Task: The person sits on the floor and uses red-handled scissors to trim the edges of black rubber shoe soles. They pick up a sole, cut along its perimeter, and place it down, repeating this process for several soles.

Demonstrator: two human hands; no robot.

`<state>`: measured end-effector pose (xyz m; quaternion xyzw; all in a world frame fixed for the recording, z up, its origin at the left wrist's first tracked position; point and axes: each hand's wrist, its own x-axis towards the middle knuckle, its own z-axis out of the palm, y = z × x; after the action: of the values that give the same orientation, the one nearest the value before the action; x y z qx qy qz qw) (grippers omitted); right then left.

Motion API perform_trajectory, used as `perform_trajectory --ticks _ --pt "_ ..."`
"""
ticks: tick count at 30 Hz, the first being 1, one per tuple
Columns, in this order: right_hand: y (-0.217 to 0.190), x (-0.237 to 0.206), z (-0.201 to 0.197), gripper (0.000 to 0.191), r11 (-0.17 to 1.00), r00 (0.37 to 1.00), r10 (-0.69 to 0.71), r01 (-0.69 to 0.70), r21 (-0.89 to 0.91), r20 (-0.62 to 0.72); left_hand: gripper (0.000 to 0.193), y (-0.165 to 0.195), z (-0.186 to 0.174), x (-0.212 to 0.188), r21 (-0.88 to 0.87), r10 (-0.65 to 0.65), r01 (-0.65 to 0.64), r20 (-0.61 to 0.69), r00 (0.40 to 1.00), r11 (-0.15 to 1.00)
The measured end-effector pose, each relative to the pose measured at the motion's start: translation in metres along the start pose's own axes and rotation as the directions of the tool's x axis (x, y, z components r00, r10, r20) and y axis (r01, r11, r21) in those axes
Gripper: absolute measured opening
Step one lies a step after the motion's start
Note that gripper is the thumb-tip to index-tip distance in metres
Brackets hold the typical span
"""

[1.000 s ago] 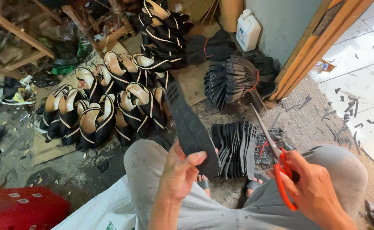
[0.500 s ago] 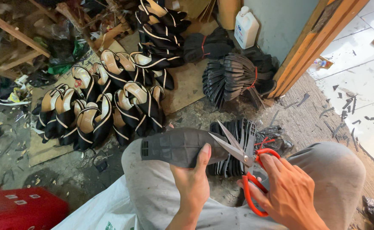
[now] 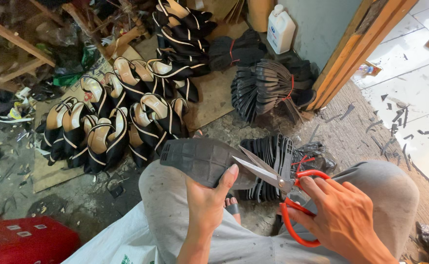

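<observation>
On a littered workshop floor, the left hand (image 3: 207,203) pinches a black ribbed rubber sole (image 3: 202,161) near centre; the right hand (image 3: 344,220), fingers through the handles, works red-handled steel scissors (image 3: 285,188), whose open blades could nick the thumb close by.

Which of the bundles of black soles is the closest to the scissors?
The bundle of black soles lying directly behind the open red-handled scissors. The fanned bundle tied with red string and the one near the white bottle lie farther back.
</observation>
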<state>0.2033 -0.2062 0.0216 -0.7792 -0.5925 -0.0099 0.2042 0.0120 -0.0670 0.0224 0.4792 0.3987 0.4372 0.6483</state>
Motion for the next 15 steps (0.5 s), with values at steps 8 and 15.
perform_trajectory --ticks 8,15 --pt "0.002 0.0 0.0 0.06 0.999 0.999 -0.034 0.033 -0.026 -0.038 0.031 0.005 -0.002 0.002 -0.015 0.035 -0.034 0.065 0.997 0.999" --pt "0.016 -0.007 0.01 0.055 0.997 0.991 -0.052 0.059 -0.052 0.121 0.026 0.005 -0.005 0.003 -0.039 -0.072 0.074 0.04 0.997 0.996"
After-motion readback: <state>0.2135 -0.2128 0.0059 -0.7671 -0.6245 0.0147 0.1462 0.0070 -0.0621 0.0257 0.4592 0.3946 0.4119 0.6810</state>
